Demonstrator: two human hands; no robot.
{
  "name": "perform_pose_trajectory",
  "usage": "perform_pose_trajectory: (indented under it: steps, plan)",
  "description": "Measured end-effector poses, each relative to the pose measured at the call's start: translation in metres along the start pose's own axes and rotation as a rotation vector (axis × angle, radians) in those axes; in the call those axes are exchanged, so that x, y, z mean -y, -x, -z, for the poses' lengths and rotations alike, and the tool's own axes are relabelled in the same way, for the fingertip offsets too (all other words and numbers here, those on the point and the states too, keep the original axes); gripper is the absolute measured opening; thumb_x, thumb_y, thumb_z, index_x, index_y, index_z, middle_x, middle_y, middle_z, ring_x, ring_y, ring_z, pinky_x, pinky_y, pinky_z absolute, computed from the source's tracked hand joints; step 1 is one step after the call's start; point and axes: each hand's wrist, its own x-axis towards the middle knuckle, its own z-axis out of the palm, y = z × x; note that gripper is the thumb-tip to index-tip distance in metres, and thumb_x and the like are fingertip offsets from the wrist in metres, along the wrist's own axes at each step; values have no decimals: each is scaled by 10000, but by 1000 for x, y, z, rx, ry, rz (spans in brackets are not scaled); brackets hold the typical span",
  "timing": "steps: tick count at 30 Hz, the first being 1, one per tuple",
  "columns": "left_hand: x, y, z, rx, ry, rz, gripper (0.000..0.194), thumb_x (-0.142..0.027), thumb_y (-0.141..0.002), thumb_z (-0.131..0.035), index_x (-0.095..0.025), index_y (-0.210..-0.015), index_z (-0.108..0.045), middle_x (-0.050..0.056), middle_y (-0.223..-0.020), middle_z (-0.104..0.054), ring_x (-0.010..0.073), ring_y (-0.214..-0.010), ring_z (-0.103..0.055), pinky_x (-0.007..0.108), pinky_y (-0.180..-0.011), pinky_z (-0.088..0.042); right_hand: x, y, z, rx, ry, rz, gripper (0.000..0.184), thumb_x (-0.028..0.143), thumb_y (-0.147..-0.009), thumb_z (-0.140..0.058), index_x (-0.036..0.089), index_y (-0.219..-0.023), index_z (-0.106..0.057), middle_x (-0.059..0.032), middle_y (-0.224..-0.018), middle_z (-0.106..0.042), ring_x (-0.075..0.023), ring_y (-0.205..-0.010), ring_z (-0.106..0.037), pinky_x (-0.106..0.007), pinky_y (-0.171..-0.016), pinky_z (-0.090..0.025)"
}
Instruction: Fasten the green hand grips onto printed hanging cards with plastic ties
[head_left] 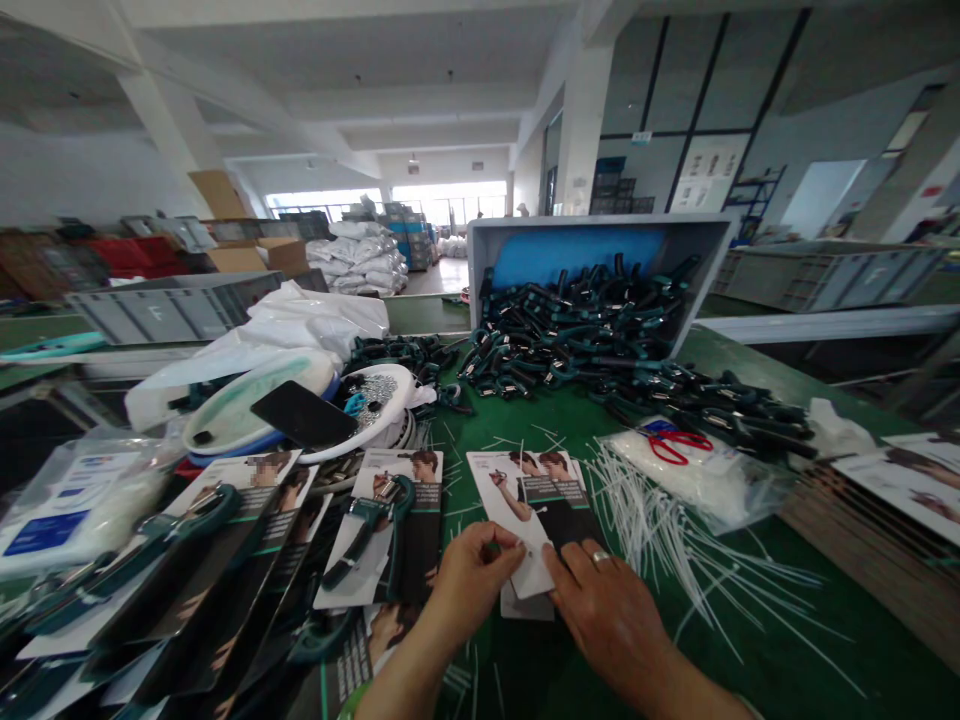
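In front of me lies a printed backing card (566, 515), with another card beneath it. My right hand (611, 610) grips the lower right edge of the upper card, a ring on one finger. At the card's left edge my left hand (472, 575) is closed in a pinch; what sits between its fingertips is too small to name, and a tiny white bit shows beside them. To the left, a dark green hand grip strengthener (386, 515) lies on a card. Many loose white cable ties (652, 520) spread out on the right.
A grey crate (480, 265) tipped on its side spills hand grips (577, 330) over the green table. Red-handled scissors (675, 443) rest on a plastic bag. A phone (304, 415) lies across round tubs at left; carded grips (187, 560) pile nearby. Cards are stacked (870, 560) at right.
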Motion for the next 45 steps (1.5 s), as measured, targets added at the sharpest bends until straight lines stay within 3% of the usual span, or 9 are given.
perform_pose_trajectory:
  steps: [4, 7, 15, 18, 21, 26, 31, 36, 45]
  plan:
    - [3, -9, -10, -165, 326, -16, 280, -429, -689, -605, -156, -651, -556, 59, -947, -593, 135, -688, -544, 231, -611, -428, -2, -6, -5, 67, -27, -69, 285, 221, -730, -641, 160, -1004, -590, -56, -799, -604, -222, -761, -556, -325, -597, -413]
    - [4, -15, -20, -213, 514, 35, 315, -452, -703, -601, -169, -639, -478, -9, -704, -550, 103, -597, -494, 209, -565, -412, -3, -8, -10, 84, -56, -104, 274, 282, -761, -625, 168, -1005, -574, -51, -794, -593, -217, -767, -553, -319, -604, -409]
    - [27, -34, -42, -240, 451, 20, 414, -468, -573, -696, -194, -775, -462, -1, -784, -578, 156, -744, -566, 253, -674, -449, -20, -17, -20, 279, -199, -83, 257, 355, -800, -557, 180, -987, -579, -52, -855, -602, -209, -802, -565, -295, -625, -418]
    - [32, -41, -37, -236, 269, 29, 351, -495, -645, -619, -195, -773, -488, -9, -685, -583, 155, -642, -563, 254, -611, -434, -68, -38, -21, 344, -239, -64, 302, 441, -836, -466, 207, -965, -606, -54, -889, -620, -197, -848, -567, -287, -683, -421]
    - [33, -42, -36, -198, 33, 25, 292, -477, -680, -580, -201, -759, -527, -26, -608, -563, 148, -575, -538, 241, -569, -404, -142, -73, -27, 270, -95, -437, 324, 350, -899, -370, 166, -1063, -580, -106, -1000, -610, -198, -956, -542, -295, -800, -398]
    - [38, -44, -41, -135, -158, 21, 226, -406, -687, -565, -219, -813, -569, -2, -733, -609, 157, -656, -549, 234, -606, -397, -227, -139, -52, 246, -33, -596, 398, 217, -850, -472, 60, -1216, -466, -201, -1101, -557, -250, -1031, -515, -329, -832, -390]
    - [53, -51, -39, -56, -263, 22, 266, -377, -677, -560, -240, -902, -599, 6, -748, -599, 156, -631, -530, 244, -607, -389, -220, -210, -89, 221, -84, -563, 516, 395, -859, -472, 141, -1298, -376, -164, -1217, -486, -251, -1094, -478, -322, -848, -398]
    - [60, -55, -36, -25, -324, 25, 303, -397, -654, -570, -257, -917, -625, 14, -737, -582, 159, -629, -521, 251, -608, -385, -207, -258, -108, 253, -129, -603, 332, 355, -869, -485, 123, -1103, -524, -90, -1057, -571, -183, -904, -572, -365, -770, -476]
    - [41, -47, -31, -30, -256, 21, 260, -332, -695, -546, -244, -931, -609, 4, -757, -571, 150, -655, -488, 238, -616, -343, -177, -199, -48, -79, -309, -566, 397, 324, -920, -306, 113, -1233, -426, -166, -1103, -562, -235, -969, -554, -320, -752, -441]
